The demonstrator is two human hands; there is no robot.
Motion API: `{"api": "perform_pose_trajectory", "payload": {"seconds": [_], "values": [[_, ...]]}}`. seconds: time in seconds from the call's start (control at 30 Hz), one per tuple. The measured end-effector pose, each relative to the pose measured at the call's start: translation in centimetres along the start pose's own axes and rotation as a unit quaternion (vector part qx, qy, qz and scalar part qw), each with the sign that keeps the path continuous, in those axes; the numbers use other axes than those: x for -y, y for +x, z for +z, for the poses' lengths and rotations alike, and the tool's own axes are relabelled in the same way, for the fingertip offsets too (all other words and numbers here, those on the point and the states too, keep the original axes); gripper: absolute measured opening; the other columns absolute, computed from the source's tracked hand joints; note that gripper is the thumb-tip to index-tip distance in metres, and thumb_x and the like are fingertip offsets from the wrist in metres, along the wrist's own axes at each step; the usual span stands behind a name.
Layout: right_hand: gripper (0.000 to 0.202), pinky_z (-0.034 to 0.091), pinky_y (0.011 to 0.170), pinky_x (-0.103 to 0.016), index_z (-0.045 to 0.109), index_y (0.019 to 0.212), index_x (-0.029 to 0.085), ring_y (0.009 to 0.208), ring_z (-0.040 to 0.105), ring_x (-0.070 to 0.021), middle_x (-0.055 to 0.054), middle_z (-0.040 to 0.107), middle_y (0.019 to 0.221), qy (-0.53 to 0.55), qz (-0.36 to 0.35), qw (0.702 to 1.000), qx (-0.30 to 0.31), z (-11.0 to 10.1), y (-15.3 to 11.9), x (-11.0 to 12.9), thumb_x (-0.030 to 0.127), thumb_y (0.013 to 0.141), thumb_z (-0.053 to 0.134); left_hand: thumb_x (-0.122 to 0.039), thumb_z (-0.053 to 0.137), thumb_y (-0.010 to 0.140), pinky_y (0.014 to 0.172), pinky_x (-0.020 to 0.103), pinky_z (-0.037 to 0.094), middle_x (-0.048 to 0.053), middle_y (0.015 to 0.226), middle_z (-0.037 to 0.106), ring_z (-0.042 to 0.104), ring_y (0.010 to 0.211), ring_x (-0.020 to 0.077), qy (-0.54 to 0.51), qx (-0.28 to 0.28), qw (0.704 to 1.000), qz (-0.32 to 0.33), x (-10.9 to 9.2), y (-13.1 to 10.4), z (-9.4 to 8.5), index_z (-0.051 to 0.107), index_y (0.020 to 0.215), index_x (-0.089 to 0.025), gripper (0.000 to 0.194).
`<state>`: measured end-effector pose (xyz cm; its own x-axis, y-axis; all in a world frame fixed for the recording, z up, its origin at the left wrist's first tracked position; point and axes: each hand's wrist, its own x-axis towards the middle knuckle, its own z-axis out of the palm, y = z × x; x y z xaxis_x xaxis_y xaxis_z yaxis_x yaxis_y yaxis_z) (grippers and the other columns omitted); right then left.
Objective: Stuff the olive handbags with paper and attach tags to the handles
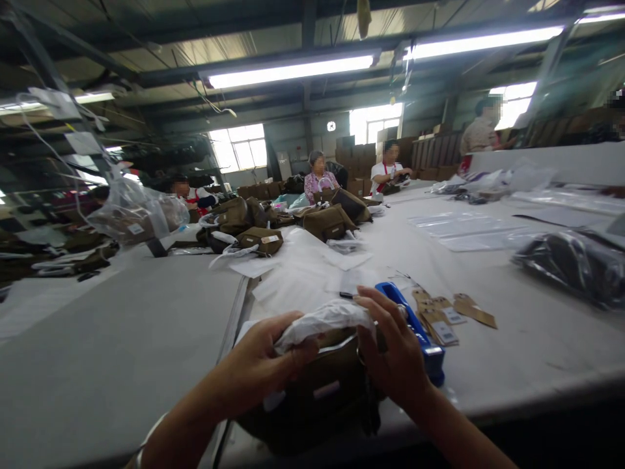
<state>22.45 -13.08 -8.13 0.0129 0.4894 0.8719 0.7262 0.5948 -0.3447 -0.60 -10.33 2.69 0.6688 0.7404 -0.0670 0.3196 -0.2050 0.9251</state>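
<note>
An olive-brown handbag [312, 417] sits at the table's near edge, its silver zip and small pale label facing me. Its handle [327, 322] is wrapped in crumpled white paper. My left hand [273, 358] is closed on the left end of that wrapped handle, thumb and fingers pinching the paper. At the right end, my right hand [390, 348] has its fingers bent around the handle beside the zip. Just behind my right hand lies a blue tool [432, 355], partly hidden; its kind I cannot make out.
Brown cardboard tags [439, 319] lie right of the blue tool. A dark item in clear plastic [576, 264] lies farther right, near flat plastic bags [463, 228]. Several olive bags [327, 221] are piled at the back. Co-workers [319, 176] sit across the table.
</note>
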Motion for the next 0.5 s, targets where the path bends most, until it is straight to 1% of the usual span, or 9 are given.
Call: {"api": "perform_pose_trajectory", "payload": {"seconds": [0.07, 0.13, 0.2, 0.27, 0.33, 0.4, 0.43, 0.47, 0.5], "values": [[0.047, 0.054, 0.104, -0.042, 0.050, 0.141, 0.022, 0.126, 0.061, -0.0244, -0.012, 0.065, 0.135, 0.010, 0.019, 0.999, 0.047, 0.7, -0.2, -0.7, 0.010, 0.096, 0.049, -0.065, 0.071, 0.081, 0.043, 0.016, 0.029, -0.005, 0.062, 0.050, 0.037, 0.048, 0.0067, -0.090, 0.046, 0.995, -0.010, 0.5, -0.6, -0.2, 0.063, 0.095, -0.016, 0.051], [0.045, 0.056, 0.102, -0.040, 0.052, 0.139, 0.024, 0.120, 0.066, -0.0227, -0.009, 0.070, 0.128, 0.027, 0.024, 0.995, 0.093, 1.7, -0.5, -1.4, 0.009, 0.097, 0.047, -0.073, 0.069, 0.078, 0.040, 0.016, 0.024, -0.006, 0.056, 0.046, 0.031, 0.045, 0.0055, -0.178, 0.044, 0.983, -0.001, 1.2, -0.9, -0.2, 0.065, 0.094, -0.014, 0.061], [0.041, 0.056, 0.103, -0.042, 0.056, 0.136, 0.025, 0.115, 0.069, -0.0227, -0.007, 0.073, 0.125, 0.039, 0.016, 0.992, 0.121, 2.5, -0.8, -1.7, 0.011, 0.099, 0.049, -0.073, 0.063, 0.084, 0.039, 0.016, 0.021, -0.008, 0.048, 0.037, 0.024, 0.042, 0.0049, -0.257, -0.015, 0.966, -0.001, 1.6, -1.0, 0.0, 0.066, 0.088, -0.013, 0.060], [0.040, 0.052, 0.108, -0.046, 0.056, 0.137, 0.025, 0.113, 0.070, -0.0231, -0.007, 0.073, 0.124, 0.052, 0.003, 0.989, 0.142, 2.8, -0.8, -1.5, 0.014, 0.099, 0.051, -0.064, 0.060, 0.090, 0.038, 0.016, 0.021, -0.010, 0.043, 0.030, 0.020, 0.039, 0.0046, -0.306, -0.085, 0.948, -0.011, 1.7, -1.1, 0.1, 0.067, 0.081, -0.013, 0.053], [0.046, 0.048, 0.112, -0.050, 0.053, 0.142, 0.024, 0.117, 0.068, -0.0252, -0.009, 0.071, 0.129, 0.079, 0.007, 0.982, 0.169, 2.5, -0.6, -1.0, 0.019, 0.097, 0.059, -0.058, 0.065, 0.089, 0.037, 0.016, 0.021, -0.010, 0.042, 0.026, 0.018, 0.038, 0.0042, -0.313, -0.137, 0.940, -0.020, 1.6, -1.7, 0.0, 0.068, 0.077, -0.013, 0.046], [0.056, 0.046, 0.114, -0.051, 0.054, 0.145, 0.024, 0.127, 0.062, -0.0285, -0.011, 0.067, 0.135, 0.144, 0.024, 0.961, 0.235, 1.5, -0.1, -0.5, 0.029, 0.091, 0.071, -0.058, 0.069, 0.086, 0.037, 0.016, 0.019, -0.010, 0.042, 0.026, 0.016, 0.039, 0.0037, -0.294, -0.159, 0.942, -0.030, 1.5, -2.8, -0.3, 0.069, 0.076, -0.014, 0.045], [0.055, 0.047, 0.113, -0.050, 0.058, 0.141, 0.024, 0.129, 0.061, -0.0294, -0.011, 0.067, 0.136, 0.195, 0.035, 0.943, 0.268, 0.9, 0.3, -0.5, 0.033, 0.089, 0.074, -0.060, 0.070, 0.084, 0.037, 0.017, 0.017, -0.009, 0.043, 0.028, 0.016, 0.039, 0.0036, -0.280, -0.159, 0.946, -0.044, 1.6, -3.7, -0.5, 0.070, 0.076, -0.014, 0.046], [0.047, 0.051, 0.110, -0.048, 0.065, 0.134, 0.024, 0.126, 0.063, -0.0292, -0.011, 0.069, 0.134, 0.251, 0.052, 0.923, 0.286, 0.4, 0.8, -0.7, 0.037, 0.090, 0.074, -0.062, 0.071, 0.083, 0.038, 0.018, 0.015, -0.009, 0.044, 0.029, 0.016, 0.040, 0.0036, -0.267, -0.158, 0.949, -0.062, 1.8, -4.7, -0.8, 0.071, 0.075, -0.015, 0.047], [0.036, 0.057, 0.102, -0.044, 0.071, 0.125, 0.024, 0.118, 0.068, -0.0278, -0.010, 0.072, 0.128, 0.299, 0.079, 0.908, 0.282, 0.0, 1.3, -1.2, 0.038, 0.093, 0.070, -0.064, 0.070, 0.081, 0.039, 0.019, 0.013, -0.008, 0.044, 0.030, 0.015, 0.041, 0.0039, -0.257, -0.156, 0.950, -0.081, 2.1, -5.8, -1.0, 0.072, 0.074, -0.016, 0.049]]}}
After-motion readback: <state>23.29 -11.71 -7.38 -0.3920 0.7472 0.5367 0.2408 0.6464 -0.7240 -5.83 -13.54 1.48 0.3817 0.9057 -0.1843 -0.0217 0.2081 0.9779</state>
